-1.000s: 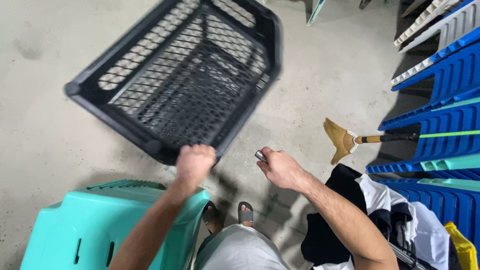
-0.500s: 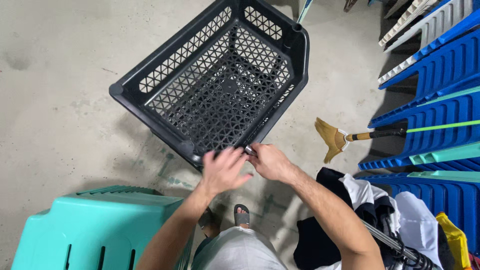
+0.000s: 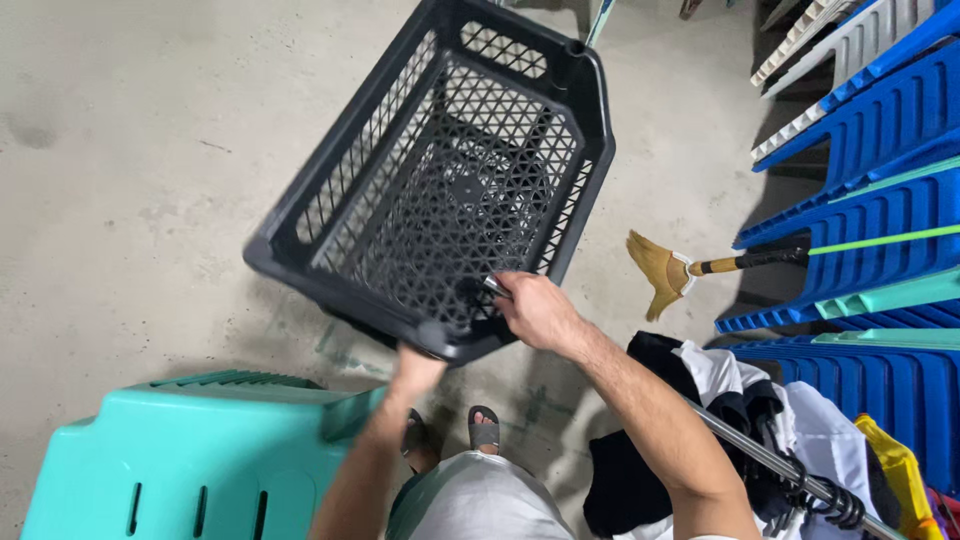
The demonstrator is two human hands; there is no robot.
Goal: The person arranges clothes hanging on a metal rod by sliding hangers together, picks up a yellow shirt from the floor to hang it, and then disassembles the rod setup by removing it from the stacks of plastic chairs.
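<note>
The bare concrete floor [image 3: 130,170] lies open to the left and ahead, offering wide passage, while the black mesh basket [image 3: 450,180], tilted in mid-air, fills the middle. To the right, stacked blue chairs [image 3: 880,200] and a broom [image 3: 690,270] lying on the floor narrow the way. Close in, the teal plastic bin [image 3: 190,450] blocks the lower left, and dark and white clothes [image 3: 740,400] with a metal rod [image 3: 770,460] crowd the lower right.

Both forearms are bare, with no sleeves, watch or rings showing on the left hand [image 3: 415,368] or the right hand [image 3: 535,308]. The person wears a pale grey-white garment [image 3: 480,500] over the lap, and dark open-toed sandals [image 3: 484,430] with broad straps on the feet.
</note>
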